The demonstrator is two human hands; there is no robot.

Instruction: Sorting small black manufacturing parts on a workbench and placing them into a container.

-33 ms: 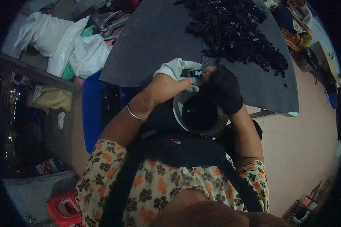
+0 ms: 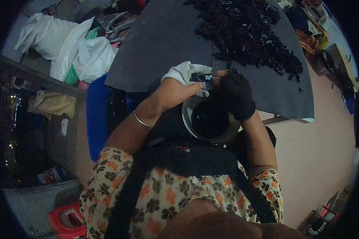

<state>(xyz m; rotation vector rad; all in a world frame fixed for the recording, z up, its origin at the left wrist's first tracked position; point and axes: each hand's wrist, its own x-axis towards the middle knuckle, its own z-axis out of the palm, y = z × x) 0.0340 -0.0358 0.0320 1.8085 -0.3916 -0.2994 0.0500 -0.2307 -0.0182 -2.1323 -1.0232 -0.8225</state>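
My left hand (image 2: 177, 88), its fingers covered in white glove fabric, grips a small black part (image 2: 200, 77), seemingly plastic, with a pale shiny spot. My right hand (image 2: 236, 91), in a black glove with bare fingertips, pinches the same part from the other side. Both hands meet above the table's near edge. Just under them, close to my body, stands a pale round bucket (image 2: 188, 122); its inside is dark and I cannot make out what it holds. A heap of similar-looking small black pieces (image 2: 247, 34) is spread over the grey tabletop (image 2: 159, 47).
White sacks (image 2: 48, 38) lie at the far left. A blue chair or bin edge (image 2: 93, 127) is left of my arm, with a red plastic item (image 2: 68, 219) lower down. Assorted clutter (image 2: 307, 36) lines the far right, beside pale floor (image 2: 307, 159).
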